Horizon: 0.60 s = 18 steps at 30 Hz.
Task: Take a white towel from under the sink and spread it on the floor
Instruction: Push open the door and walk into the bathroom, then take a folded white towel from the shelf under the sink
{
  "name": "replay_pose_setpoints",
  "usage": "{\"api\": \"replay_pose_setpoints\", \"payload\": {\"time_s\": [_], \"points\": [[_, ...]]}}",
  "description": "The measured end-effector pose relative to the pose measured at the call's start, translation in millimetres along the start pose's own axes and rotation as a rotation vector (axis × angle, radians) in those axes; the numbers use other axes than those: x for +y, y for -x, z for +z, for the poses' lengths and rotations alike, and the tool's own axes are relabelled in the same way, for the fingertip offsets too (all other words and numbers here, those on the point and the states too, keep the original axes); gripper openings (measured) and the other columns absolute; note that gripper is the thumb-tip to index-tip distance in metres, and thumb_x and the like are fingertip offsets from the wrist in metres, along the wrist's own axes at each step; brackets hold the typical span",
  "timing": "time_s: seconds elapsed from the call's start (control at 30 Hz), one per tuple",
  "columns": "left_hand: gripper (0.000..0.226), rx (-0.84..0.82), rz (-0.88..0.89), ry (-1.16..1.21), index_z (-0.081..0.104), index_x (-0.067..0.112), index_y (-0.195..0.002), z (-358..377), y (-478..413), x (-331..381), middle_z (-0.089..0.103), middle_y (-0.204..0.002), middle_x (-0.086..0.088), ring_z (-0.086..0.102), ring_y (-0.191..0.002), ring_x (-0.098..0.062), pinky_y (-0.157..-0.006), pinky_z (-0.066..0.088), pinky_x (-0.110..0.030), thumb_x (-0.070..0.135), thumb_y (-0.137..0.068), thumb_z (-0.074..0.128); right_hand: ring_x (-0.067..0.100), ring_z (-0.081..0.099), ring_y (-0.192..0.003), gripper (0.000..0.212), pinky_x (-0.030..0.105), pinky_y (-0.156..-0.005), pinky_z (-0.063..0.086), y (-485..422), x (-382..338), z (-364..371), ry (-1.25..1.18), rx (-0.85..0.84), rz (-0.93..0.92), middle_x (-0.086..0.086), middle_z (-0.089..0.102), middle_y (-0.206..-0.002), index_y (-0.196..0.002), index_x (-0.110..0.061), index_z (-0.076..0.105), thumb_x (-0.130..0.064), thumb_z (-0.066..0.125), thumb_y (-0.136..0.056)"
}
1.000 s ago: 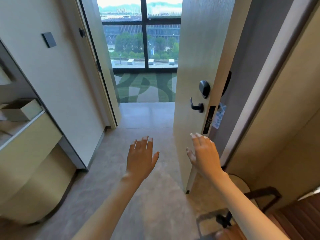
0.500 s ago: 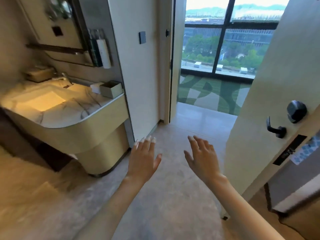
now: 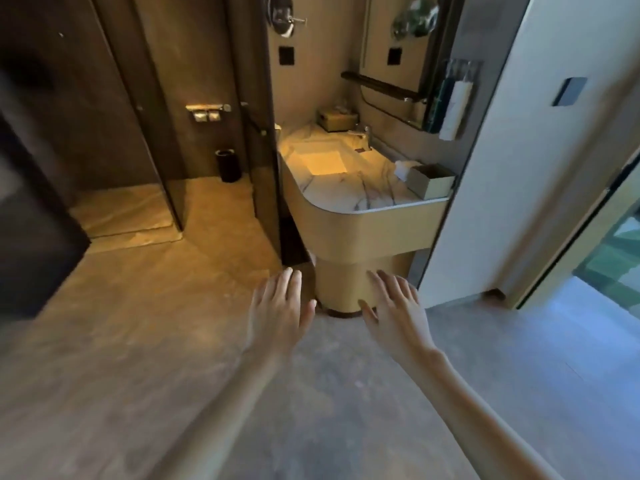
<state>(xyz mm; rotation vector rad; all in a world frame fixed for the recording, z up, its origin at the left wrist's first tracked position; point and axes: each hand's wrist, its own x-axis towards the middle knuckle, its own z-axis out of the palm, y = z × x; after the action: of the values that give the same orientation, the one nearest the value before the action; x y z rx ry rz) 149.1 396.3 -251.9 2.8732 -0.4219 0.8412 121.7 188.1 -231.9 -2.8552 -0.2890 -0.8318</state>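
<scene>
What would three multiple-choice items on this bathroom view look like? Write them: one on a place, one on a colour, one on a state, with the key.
1. Where does the open cardboard box sit?
A. on the floor by the bin
B. on the right end of the sink counter
C. in the shower

2. What colour is the small bin on the floor at the back?
A. white
B. red
C. black

3. How are the left hand and right hand?
A. both open and empty
B. both gripping a towel
C. one holding the faucet

Key: B, the box stands on the marble top next to the wall; C, the bin is dark black against the tan floor; A, the fingers are spread with nothing in them.
</scene>
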Motion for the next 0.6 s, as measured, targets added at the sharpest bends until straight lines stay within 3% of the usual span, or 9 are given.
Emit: {"api": "replay_pose_setpoints", "payload": {"time_s": [0.3,0.6], "points": [[0.053,-0.031,-0.222,-0.175,0.056,0.003,-0.122,-13.5,36.7,-62.6,0.06,-0.121,-0.012,0.058,-0.107,-0.029,-0.095,0.045,-0.042,0.042,-0.089,0.042,0.034,0.063,-0.09,0.047,0.039,-0.075,0.052,-35.2,-58.1,48.7,-0.188,0.032,-0.237,0.014,0.064,-0.107,-0.114,-0.002,0.058,-0.021,0.073,-0.073],[0.051,-0.023,-0.283,-0.204,0.057,0.003,-0.12,8.7,11.2,-130.9,0.061,-0.119,-0.011,0.058,-0.106,-0.028,-0.094,0.045,-0.041,0.042,-0.089,0.043,0.035,0.064,-0.091,0.045,0.041,-0.076,0.053,-99.4,-94.1,102.3,-0.228,0.034,-0.282,0.016,0.065,-0.106,-0.114,-0.002,0.059,-0.021,0.071,-0.075]]}}
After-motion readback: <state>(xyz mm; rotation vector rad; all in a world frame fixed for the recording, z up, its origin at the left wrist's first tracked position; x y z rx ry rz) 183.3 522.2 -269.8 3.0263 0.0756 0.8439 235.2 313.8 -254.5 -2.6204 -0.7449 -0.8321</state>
